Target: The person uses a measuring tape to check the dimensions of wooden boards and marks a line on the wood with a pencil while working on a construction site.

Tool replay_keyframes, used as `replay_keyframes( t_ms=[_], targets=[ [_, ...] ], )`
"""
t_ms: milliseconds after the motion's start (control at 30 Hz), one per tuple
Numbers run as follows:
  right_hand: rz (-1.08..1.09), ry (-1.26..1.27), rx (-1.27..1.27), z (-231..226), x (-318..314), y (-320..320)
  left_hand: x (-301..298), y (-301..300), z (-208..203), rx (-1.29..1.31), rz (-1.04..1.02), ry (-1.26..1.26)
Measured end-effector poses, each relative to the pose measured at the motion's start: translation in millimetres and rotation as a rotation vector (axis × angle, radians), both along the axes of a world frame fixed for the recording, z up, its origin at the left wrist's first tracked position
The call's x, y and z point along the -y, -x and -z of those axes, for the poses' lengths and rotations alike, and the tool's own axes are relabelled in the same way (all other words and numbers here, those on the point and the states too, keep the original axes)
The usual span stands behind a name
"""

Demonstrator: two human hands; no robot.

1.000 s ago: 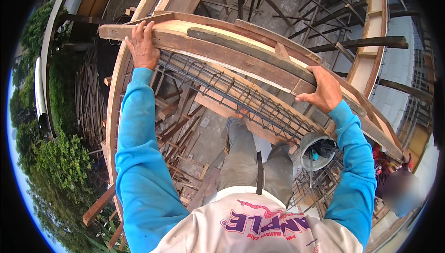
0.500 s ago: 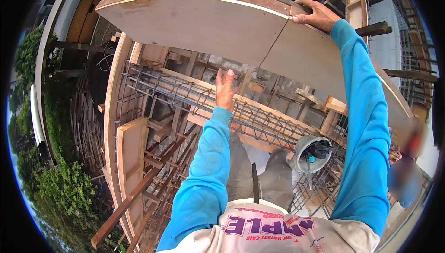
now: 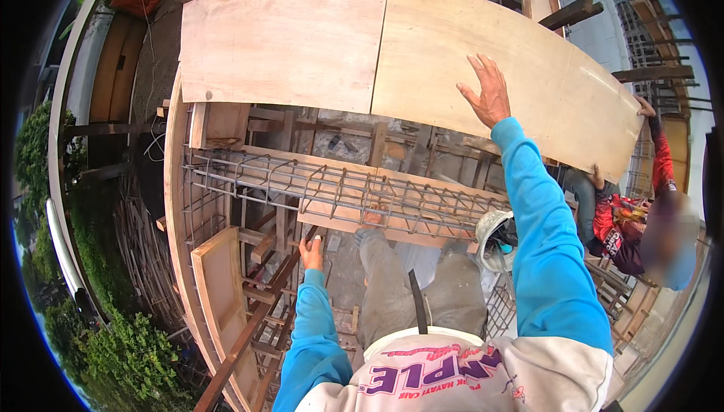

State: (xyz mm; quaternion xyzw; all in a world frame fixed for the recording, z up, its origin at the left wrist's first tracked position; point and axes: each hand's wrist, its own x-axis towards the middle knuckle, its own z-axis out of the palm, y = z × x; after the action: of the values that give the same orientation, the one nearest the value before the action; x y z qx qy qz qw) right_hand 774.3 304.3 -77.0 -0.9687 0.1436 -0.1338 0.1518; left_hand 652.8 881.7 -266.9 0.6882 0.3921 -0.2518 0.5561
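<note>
My left hand [image 3: 311, 253] is low and close to my body, the arm bent down beside my knee. Its fingers are loosely spread and holding nothing; the fingertips sit at the near edge of the rebar cage [image 3: 339, 189], though I cannot tell whether they actually touch a bar or the timber under it.

My right arm is stretched up and forward, sleeve fully extended. My right hand [image 3: 486, 91] is wide open, fingers splayed, palm laid flat against the plywood sheet [image 3: 392, 42]. It grips nothing; it only presses on the face of the board.

The steel cage lies lengthways across the wooden formwork [image 3: 219, 291] between my legs and the sheet. A white bucket [image 3: 494, 238] sits just beside my right knee; what is in it I cannot make out.

The plywood is a long pale panel with one seam down its middle, spanning above the cage from the left side across to the right. At its far right end another person's hand [image 3: 645, 106] reaches up to the board's edge, that person wearing a red sleeve [image 3: 662, 163] and standing lower, to my right.
</note>
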Motion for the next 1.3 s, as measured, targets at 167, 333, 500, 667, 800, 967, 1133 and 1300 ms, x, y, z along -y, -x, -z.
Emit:
replay_keyframes(
  t_ms=[167, 333, 500, 667, 800, 967, 1133, 1300],
  targets=[
    [0.201, -0.22, -0.176, 51.7, -34.6, 138.6, 6.9, 20.0, 13.6, -0.098, 0.05, -0.079],
    [0.407, -0.389, -0.39, 65.8, -75.8, 254.5, 37.2, 5.8, 40.9, 0.066, 0.198, -0.035],
    [0.467, -0.484, -0.376, 71.0, -110.6, 327.6, 102.5, -36.6, 3.7, 0.093, 0.498, -0.074],
    [0.467, -0.552, -0.452, 80.6, -130.5, 364.0, 130.3, -44.0, 17.2, 0.166, 0.711, -0.1],
    [0.499, -0.631, -0.503, 79.5, -132.8, 360.0, 106.5, -30.7, 60.0, 0.133, 0.727, -0.083],
    [0.529, -0.72, -0.477, 85.3, -123.7, 353.1, 104.9, -10.5, 49.1, 0.107, 0.775, -0.134],
    [0.513, -0.755, -0.452, 92.6, -119.3, 342.5, 99.2, -5.6, 35.7, 0.117, 0.938, -0.2],
    [0.491, -0.781, -0.592, 104.5, -136.4, 337.7, 88.5, -45.4, 21.1, 0.043, 1.013, -0.142]
  ],
)
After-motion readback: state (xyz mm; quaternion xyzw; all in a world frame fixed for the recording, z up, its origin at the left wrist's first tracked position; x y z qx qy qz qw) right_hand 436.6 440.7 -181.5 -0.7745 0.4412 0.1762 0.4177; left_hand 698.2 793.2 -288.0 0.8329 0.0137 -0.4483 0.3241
